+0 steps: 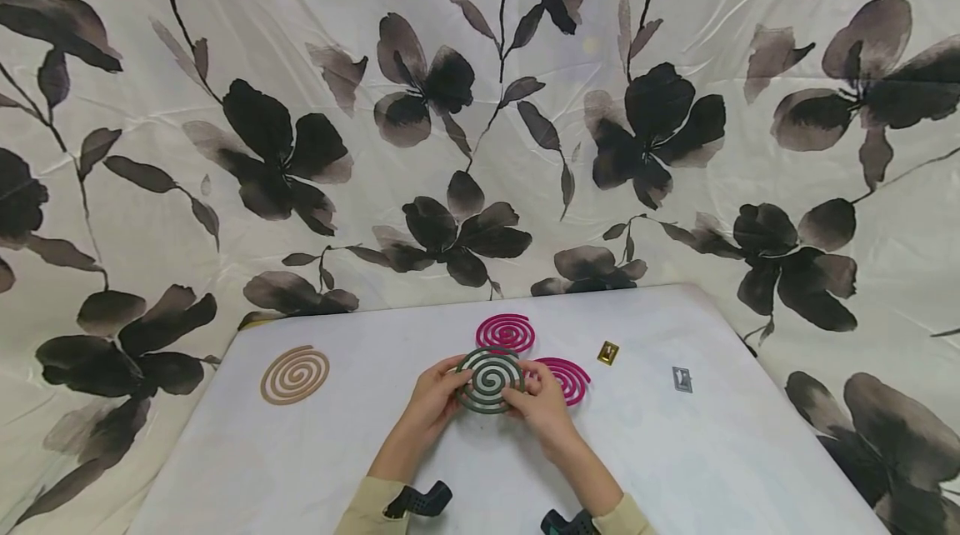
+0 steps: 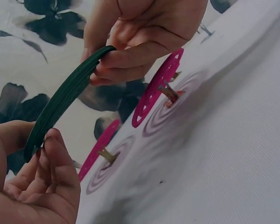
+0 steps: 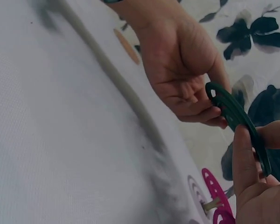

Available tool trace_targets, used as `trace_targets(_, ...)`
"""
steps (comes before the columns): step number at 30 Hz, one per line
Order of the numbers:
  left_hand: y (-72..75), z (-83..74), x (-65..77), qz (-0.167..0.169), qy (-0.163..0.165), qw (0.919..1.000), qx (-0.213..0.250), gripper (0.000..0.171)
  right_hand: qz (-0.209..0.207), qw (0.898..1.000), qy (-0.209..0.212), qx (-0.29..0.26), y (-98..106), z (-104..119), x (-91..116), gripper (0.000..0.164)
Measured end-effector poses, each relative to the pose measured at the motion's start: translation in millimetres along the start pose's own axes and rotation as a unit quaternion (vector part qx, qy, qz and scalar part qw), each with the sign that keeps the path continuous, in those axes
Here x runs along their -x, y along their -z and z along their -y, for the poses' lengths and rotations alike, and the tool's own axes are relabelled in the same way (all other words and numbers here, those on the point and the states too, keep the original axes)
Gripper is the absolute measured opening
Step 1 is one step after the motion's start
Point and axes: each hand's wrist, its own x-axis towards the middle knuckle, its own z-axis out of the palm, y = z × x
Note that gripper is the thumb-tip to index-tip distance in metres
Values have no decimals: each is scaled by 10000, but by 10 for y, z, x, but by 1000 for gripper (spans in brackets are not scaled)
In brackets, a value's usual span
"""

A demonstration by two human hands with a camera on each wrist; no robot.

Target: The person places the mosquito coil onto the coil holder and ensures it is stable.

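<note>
A dark green mosquito coil (image 1: 487, 411) is held up off the table between both hands. My left hand (image 1: 432, 393) pinches its left edge, and my right hand (image 1: 547, 408) pinches the right edge, the thumb resting over its face. Seen edge-on in the left wrist view, the green coil (image 2: 60, 105) looks slightly bowed. Just behind the hands are two pink mosquito coils, one farther back (image 1: 506, 317) and one at the right (image 1: 587, 382), partly hidden by my right hand. Both stand raised on small metal stands (image 2: 170, 93).
At the table's left lies a tan mosquito coil (image 1: 266, 389). To the right are a small gold metal stand (image 1: 608, 352) and a silver one (image 1: 682, 379), both flat. The white table (image 1: 300, 468) meets a hanging floral cloth (image 1: 450, 160) at its back edge.
</note>
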Motion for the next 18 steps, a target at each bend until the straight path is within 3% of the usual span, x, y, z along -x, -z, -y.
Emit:
trace_targets(7,-49,-31,-28,304,23,9994,-139,56,30,10000,-41,-28,47,60,-16,51)
trace_targets(18,-138,-104,-83,334,225,9990,-187,55,186,9995,-233,-58,119,145,-33,37)
